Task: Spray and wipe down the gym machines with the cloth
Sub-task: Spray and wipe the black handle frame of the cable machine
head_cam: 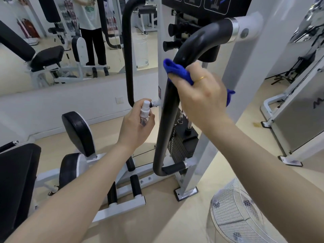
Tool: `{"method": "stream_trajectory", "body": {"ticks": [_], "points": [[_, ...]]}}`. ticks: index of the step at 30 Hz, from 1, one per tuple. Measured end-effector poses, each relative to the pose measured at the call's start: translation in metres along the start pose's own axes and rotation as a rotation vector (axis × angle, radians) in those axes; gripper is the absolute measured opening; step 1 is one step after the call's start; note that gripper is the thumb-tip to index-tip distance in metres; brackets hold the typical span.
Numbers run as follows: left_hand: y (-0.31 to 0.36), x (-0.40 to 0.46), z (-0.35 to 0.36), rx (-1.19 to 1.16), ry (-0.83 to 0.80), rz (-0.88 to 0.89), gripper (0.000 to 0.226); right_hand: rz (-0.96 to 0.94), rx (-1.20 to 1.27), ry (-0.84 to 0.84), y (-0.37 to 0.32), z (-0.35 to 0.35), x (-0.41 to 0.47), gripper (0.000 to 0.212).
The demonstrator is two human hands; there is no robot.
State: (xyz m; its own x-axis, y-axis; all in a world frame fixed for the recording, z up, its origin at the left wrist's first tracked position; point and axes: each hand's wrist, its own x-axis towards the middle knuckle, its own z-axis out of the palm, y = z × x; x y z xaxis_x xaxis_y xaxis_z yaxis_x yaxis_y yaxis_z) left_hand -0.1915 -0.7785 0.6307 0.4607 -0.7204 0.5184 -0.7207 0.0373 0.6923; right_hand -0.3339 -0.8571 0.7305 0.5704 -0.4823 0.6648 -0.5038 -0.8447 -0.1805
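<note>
- The right hand is raised near the centre of the view, back of the hand toward the camera, forearm reaching up from the lower right corner.
- Its fingers are curled around a bunched blue cloth, pressing it against the black padded handle bar of the gym machine. A gold ring shows on one finger.
- A tail of the cloth sticks out on the far right side of the hand, and a rolled end pokes out to the upper left.
- The handle bar curves from a silver collar at upper right, arcs left and down, then runs almost straight toward the floor, ending in a short bend near the machine's white frame.
- The left hand is lower and to the left, forearm stretching up from the bottom left corner, wrist slightly bent.
- Its fingers wrap a small clear spray bottle with a white nozzle, held upright just left of the handle bar; it does not touch the bar.
- Behind the bar, a black weight stack sits inside the white frame.
- To the left, a black padded seat with white edging stands on a white base.
- A wall mirror at far left reflects benches and a standing person's legs.
- A wire mesh basket stands on the pale floor at near right.
</note>
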Motion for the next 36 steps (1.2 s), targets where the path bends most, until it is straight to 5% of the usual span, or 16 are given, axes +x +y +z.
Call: {"method": "stream_trajectory", "body": {"ticks": [2, 4, 8, 11, 13, 16, 23, 27, 29, 32, 36], "points": [[-0.003, -0.004, 0.001, 0.005, -0.01, 0.024, 0.035, -0.047, 0.04, 0.0, 0.006, 0.018, -0.013, 0.027], [-0.005, -0.009, 0.0, 0.013, -0.043, 0.023, 0.041, -0.082, 0.017, -0.223, 0.005, 0.042, -0.04, 0.007], [-0.014, -0.029, -0.004, 0.089, -0.162, 0.037, 0.056, -0.144, -0.026, -0.195, 0.01, 0.065, -0.061, 0.008], [-0.031, -0.049, 0.0, 0.132, -0.2, 0.006, 0.054, 0.063, 0.092, -0.116, 0.01, 0.067, -0.061, 0.027], [-0.045, -0.064, 0.008, 0.155, -0.244, 0.006, 0.049, -0.057, 0.012, -0.168, 0.011, 0.082, -0.08, 0.014], [-0.06, -0.081, 0.017, 0.158, -0.331, -0.121, 0.045, -0.239, -0.163, -0.336, 0.012, 0.118, -0.119, 0.035], [-0.094, -0.11, 0.049, 0.261, -0.433, -0.338, 0.045, -0.152, -0.089, -0.332, 0.018, 0.16, -0.161, 0.043], [-0.117, -0.129, 0.071, 0.223, -0.397, -0.385, 0.044, -0.026, 0.064, -0.667, 0.037, 0.174, -0.202, 0.037], [-0.123, -0.135, 0.081, 0.174, -0.38, -0.353, 0.042, 0.019, 0.107, -0.648, 0.052, 0.188, -0.215, 0.06], [-0.131, -0.14, 0.091, 0.119, -0.327, -0.374, 0.041, 0.073, 0.095, -0.559, 0.055, 0.197, -0.22, 0.025], [-0.139, -0.15, 0.1, 0.101, -0.309, -0.409, 0.036, 0.17, 0.171, -0.483, 0.058, 0.206, -0.228, 0.036]]}}
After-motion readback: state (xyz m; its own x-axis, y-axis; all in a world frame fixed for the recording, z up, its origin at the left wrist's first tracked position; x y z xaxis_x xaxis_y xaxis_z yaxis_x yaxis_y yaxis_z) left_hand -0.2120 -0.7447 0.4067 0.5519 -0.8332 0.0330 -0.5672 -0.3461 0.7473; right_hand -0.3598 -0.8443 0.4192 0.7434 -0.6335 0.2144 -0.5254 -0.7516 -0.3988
